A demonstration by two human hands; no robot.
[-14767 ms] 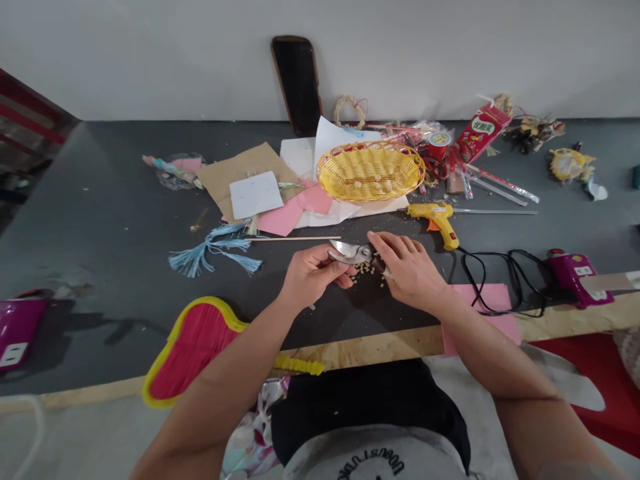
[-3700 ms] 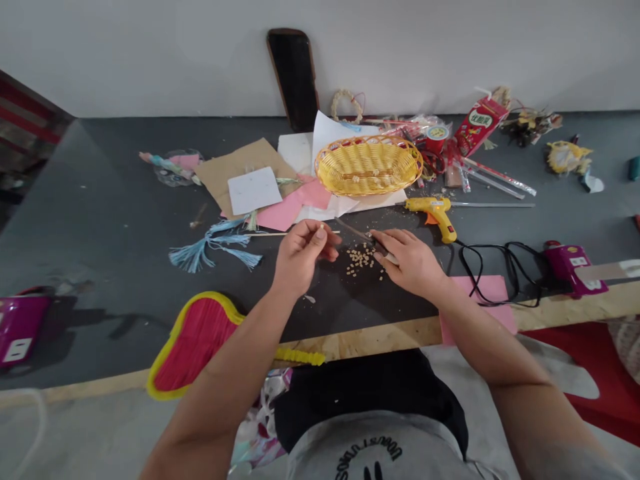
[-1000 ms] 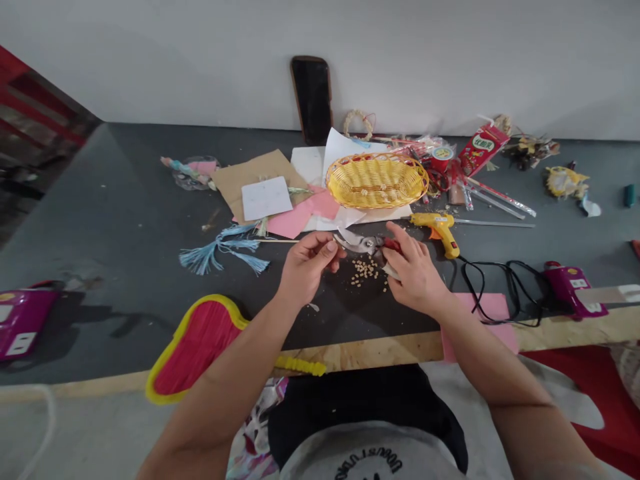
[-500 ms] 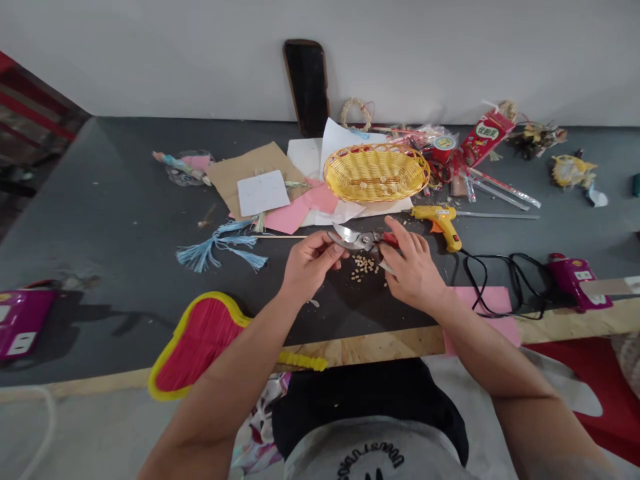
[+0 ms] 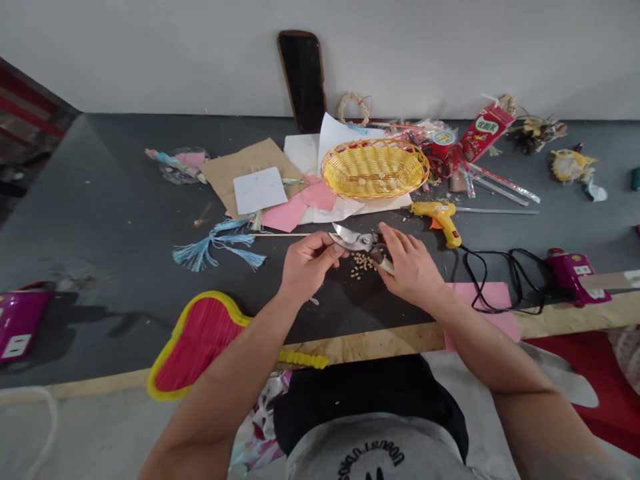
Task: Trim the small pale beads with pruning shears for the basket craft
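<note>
My right hand (image 5: 413, 267) is wrapped round the handles of the pruning shears (image 5: 357, 240), whose blades point left and stand apart. Closed in a pinch, my left hand (image 5: 311, 265) is at the blade tips, holding a thin pale stick (image 5: 280, 235) that runs left toward a blue tassel (image 5: 215, 245). The stick's end between the fingers and the blades is too small to make out. Small cut pieces (image 5: 361, 265) lie on the dark table just below the shears. Behind the hands sits a yellow woven basket (image 5: 376, 170).
A yellow glue gun (image 5: 441, 220) with a black cord lies right of the basket. Papers (image 5: 260, 192) lie left of it. A red and yellow fan-shaped piece (image 5: 200, 343) rests at the front edge. A phone (image 5: 303, 80) leans on the wall; a red carton (image 5: 486, 132) lies back right.
The fingers of my right hand have come down round the shears' handles, covering more of the red grip. My left hand stays nearly in place. The view has shifted slightly.
</note>
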